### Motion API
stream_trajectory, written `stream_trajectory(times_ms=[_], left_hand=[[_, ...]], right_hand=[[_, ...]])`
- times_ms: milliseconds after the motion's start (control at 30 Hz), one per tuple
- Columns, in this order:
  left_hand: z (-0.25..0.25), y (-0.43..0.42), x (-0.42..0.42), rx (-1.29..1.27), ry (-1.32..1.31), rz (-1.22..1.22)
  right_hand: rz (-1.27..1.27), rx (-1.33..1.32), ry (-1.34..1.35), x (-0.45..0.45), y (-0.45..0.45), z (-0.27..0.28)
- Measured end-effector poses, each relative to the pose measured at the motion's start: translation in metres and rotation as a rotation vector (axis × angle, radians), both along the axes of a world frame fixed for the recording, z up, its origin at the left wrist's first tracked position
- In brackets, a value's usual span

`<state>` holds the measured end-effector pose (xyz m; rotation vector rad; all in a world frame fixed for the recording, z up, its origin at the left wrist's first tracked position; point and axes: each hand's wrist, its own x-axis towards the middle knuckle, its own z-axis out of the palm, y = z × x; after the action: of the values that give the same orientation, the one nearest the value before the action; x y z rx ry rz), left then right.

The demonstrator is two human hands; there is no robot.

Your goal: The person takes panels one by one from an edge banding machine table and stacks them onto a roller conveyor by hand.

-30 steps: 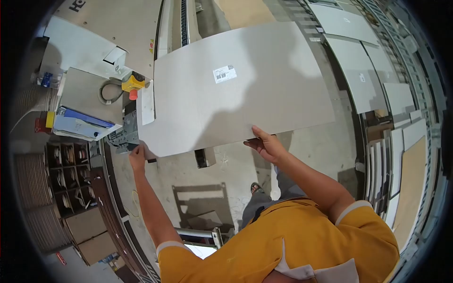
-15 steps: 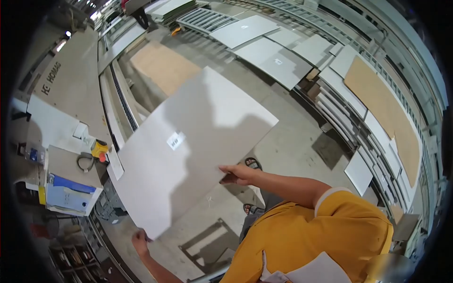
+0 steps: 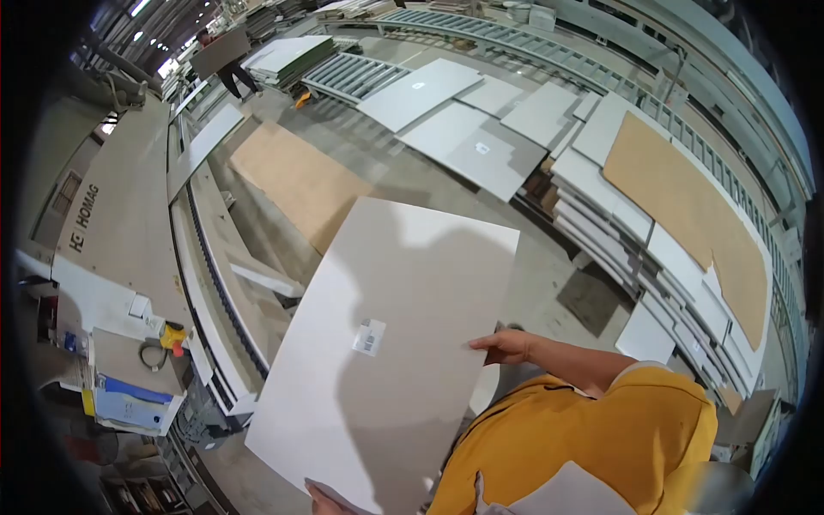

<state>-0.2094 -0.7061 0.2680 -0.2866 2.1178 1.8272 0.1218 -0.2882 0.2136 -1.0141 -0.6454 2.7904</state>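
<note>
A large white board (image 3: pixel 412 257) with a small printed label (image 3: pixel 369 337) spans the space in front of me. My right hand (image 3: pixel 506 347) grips its right edge, thumb on the upper face and the other fingers underneath. At the near-left edge, low in the view, my left hand (image 3: pixel 324 501) is closed on the same board; only part of this hand shows. The board's far end overlaps a brown sheet (image 3: pixel 296 176) behind it. Shadows fall across the white surface.
A machine marked HOMAG (image 3: pixel 112 197) with a long rail (image 3: pixel 215 257) runs along the left. A yellow box with a red button (image 3: pixel 174 336) sits near it. Stacked panels (image 3: pixel 618 202) and a roller conveyor (image 3: pixel 515 43) line the right. Another person (image 3: pixel 232 73) carries a panel far back.
The white board has turned and shifted right and nearer, away from the machine's rail. Both hands moved with it, still holding its edges. My view has tilted up, showing more of the other person.
</note>
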Motion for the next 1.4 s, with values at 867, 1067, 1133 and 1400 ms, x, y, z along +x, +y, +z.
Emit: stream_trajectory(times_ms=[867, 1067, 1133, 1400], left_hand=[[-0.283, 0.742, -0.101, -0.137, 0.004, -0.104], [-0.410, 0.919, -0.098, -0.305, -0.123, -0.327], [-0.443, 0.964, -0.083, -0.251, -0.176, -0.305], [-0.474, 1.089, -0.021, -0.159, -0.232, -0.405]], right_hand=[[-1.195, -0.280, -0.700, -0.097, 0.583, -0.285], [-1.425, -0.196, -0.792, -0.044, 0.705, -0.362], [-1.522, -0.074, -0.728, -0.029, 0.736, -0.377], [-0.688, 0.902, -1.682, -0.002, 0.767, -0.398]])
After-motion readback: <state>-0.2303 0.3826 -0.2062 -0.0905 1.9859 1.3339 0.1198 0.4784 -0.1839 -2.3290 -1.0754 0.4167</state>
